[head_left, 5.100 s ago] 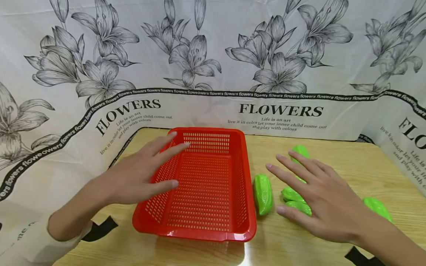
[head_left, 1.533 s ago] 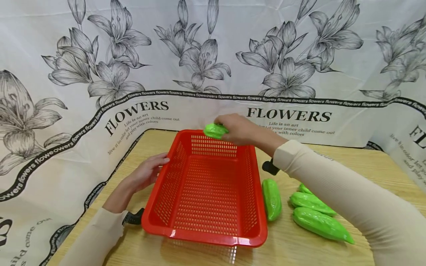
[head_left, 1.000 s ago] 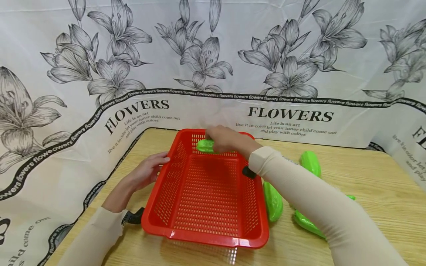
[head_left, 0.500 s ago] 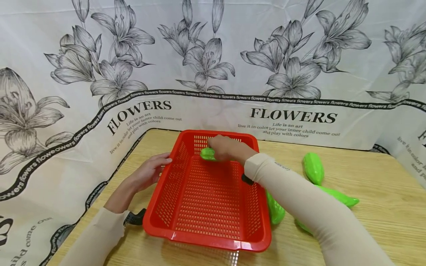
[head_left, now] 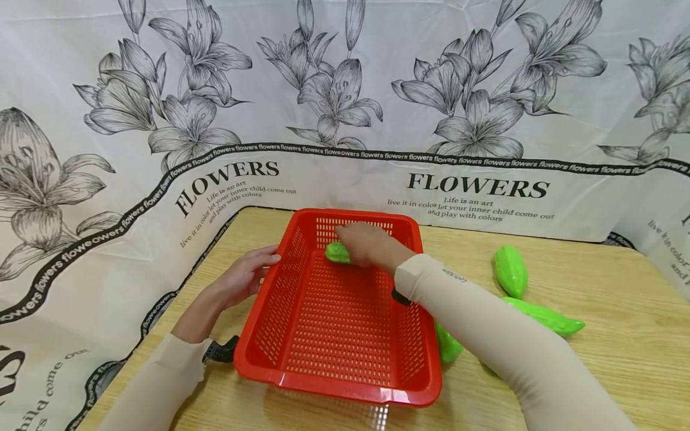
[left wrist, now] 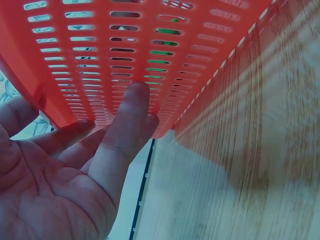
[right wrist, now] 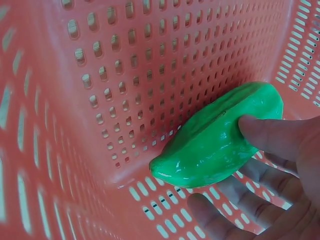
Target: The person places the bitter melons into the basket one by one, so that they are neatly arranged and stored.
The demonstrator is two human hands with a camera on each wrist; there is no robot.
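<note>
In the head view a red perforated plastic basket (head_left: 345,317) stands on the table. My right hand (head_left: 366,242) reaches into its far end and holds a glossy green ridged vegetable (head_left: 338,254) low near the back wall. The right wrist view shows the thumb on the vegetable (right wrist: 220,135) and the other fingers along its lower side; its narrow end points away. My left hand (head_left: 245,278) rests at the basket's left side, its loosely extended fingers (left wrist: 125,117) touching the outside of the slotted wall (left wrist: 165,65).
Right of the basket lie more green vegetables: one upright (head_left: 510,272), one lengthwise (head_left: 550,317), and one (head_left: 447,342) against the basket's right side. My right sleeve (head_left: 485,323) partly covers them. Flower-printed cloth (head_left: 345,179) hangs behind the wooden table (head_left: 620,287).
Both hands hovered apart at first. My left hand came to the basket's side; my right hand carried a green vegetable over the back rim and lowered it inside. Little has moved in the last half second.
</note>
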